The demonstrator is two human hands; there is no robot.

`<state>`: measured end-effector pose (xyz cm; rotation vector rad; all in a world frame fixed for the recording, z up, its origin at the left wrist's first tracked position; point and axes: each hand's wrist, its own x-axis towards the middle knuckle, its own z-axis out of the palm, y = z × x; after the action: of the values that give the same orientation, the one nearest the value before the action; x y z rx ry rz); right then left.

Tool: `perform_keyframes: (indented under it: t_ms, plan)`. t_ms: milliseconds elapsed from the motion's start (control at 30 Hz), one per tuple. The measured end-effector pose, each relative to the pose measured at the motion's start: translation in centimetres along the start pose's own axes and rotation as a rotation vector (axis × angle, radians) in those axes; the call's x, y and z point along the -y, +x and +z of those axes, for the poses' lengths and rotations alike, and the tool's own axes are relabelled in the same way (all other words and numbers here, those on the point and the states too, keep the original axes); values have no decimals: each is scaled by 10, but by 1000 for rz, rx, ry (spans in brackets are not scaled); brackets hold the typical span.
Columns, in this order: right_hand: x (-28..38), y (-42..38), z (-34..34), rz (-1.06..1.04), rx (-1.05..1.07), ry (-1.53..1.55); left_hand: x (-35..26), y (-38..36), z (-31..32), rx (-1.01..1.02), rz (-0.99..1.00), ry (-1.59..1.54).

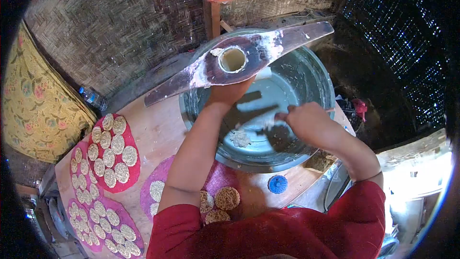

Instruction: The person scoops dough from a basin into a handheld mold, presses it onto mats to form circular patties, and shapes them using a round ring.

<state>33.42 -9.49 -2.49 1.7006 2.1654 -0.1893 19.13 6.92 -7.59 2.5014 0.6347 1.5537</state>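
The left hand (229, 92) reaches away from the person and is clamped on the underside of a long paddle (239, 60), just below its middle, where a round ring (233, 59) is set and filled with pale batter. The paddle's long axis runs from lower left to upper right, across the far rim of a metal basin (316, 96). It is held up over the basin, tilted, with white residue on both blades.

The right hand (306, 121) is lower and nearer the person, inside the basin's mouth. Its fingers are pinched together on what looks like a thin stick or scraper whose dark shape points left toward the basin's middle; what exactly it grips cannot be told. A small lump of batter (239, 138) lies on the basin floor, to the left of this hand and below the paddle. The ring lies up and to the left of the right hand, so the left hand is by far the nearer to it.

On the table (158, 129), to the left, round cakes (112, 156) dry in rows on red and pink cloths. A blue cap (277, 183) lies near the basin's near edge.
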Motion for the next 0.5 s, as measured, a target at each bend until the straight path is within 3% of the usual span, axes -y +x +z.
perform_keyframes:
  t_ms: [100,167,200,233,267,300,333,367,400,467,500]
  plan:
    - [-15,34,34,163,-157,30,9,-5,6,99,-18,62]
    - [-18,65,55,32,-179,-141,10,-4,9,67,8,94]
    - [-6,83,63,-45,-141,-51,9,-4,9,44,21,124]
    - [13,96,64,-65,52,106,6,-4,8,31,-10,44]
    - [29,107,71,-251,123,129,4,-4,6,32,2,44]
    - [44,111,81,-345,110,216,4,-3,4,81,-38,-9]
    - [52,123,106,-474,50,67,3,-3,1,132,-78,-59]
    - [60,126,122,-550,-112,35,-1,-3,-1,75,-149,-208]
    - [66,128,122,-547,-123,30,0,-1,-1,73,-139,-203]
    - [77,128,112,-451,93,86,6,-5,2,120,-165,-139]
    - [69,126,106,-604,-35,-56,8,-5,5,104,-121,-43]
